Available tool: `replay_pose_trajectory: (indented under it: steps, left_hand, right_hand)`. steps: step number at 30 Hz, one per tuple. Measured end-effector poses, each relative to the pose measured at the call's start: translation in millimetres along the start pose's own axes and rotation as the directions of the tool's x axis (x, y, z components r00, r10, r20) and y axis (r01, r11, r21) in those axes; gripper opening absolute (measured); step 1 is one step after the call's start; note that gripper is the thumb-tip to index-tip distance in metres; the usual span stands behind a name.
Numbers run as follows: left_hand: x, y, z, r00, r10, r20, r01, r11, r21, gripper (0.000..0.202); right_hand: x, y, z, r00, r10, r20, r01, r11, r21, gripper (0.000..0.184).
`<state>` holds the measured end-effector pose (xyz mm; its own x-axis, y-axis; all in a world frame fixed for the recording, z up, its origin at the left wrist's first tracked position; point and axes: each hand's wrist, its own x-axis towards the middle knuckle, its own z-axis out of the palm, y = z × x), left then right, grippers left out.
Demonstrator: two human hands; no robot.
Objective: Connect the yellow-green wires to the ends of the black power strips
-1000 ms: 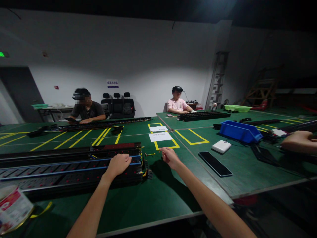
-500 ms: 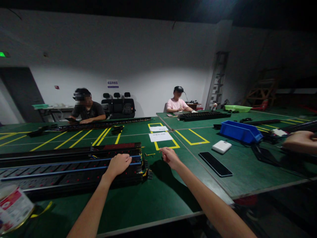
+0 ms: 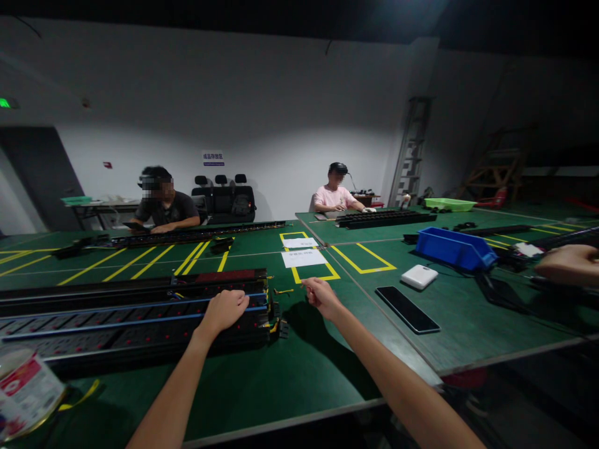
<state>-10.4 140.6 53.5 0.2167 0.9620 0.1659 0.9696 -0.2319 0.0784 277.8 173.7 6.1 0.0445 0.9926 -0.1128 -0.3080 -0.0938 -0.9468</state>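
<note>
Left hand point(image 3: 227, 309) palm-down on the black panel point(image 3: 154, 329), grip unclear — right hand point(image 3: 322, 298) beyond its end, fingers pinched, over tabletop point(image 3: 262, 393).

Dim light grazes a pale wall point(image 3: 271, 106) behind black seats point(image 3: 223, 198) and a ladder point(image 3: 412, 153).
</note>
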Motion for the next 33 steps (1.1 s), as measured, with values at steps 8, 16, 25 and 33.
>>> replay_pose_trajectory:
  steps: [8,16,25,33]
  left_hand:
    - [0.0,-0.9,0.4,1.000,0.000,-0.002,0.000,1.000,-0.009,0.043]
    - [0.4,-1.3,1.5,1.000,-0.002,-0.005,0.002,1.000,0.009,0.043]
    - [0.1,-1.3,0.8,1.000,0.000,-0.007,0.000,1.000,0.000,0.042]
    - [-0.8,-0.1,-1.2,1.000,0.003,-0.001,-0.003,1.000,-0.005,0.042]
  right_hand:
    - [2.0,3.1,-1.8,1.000,-0.016,0.006,0.016,1.000,-0.012,0.019]
    - [1.7,2.0,-0.2,1.000,-0.004,-0.010,0.004,1.000,-0.005,0.020]
    - [1.7,3.1,0.0,1.000,-0.016,-0.004,0.016,1.000,-0.022,0.019]
    - [-0.4,0.8,0.9,1.000,-0.003,-0.005,0.003,1.000,-0.010,0.019]
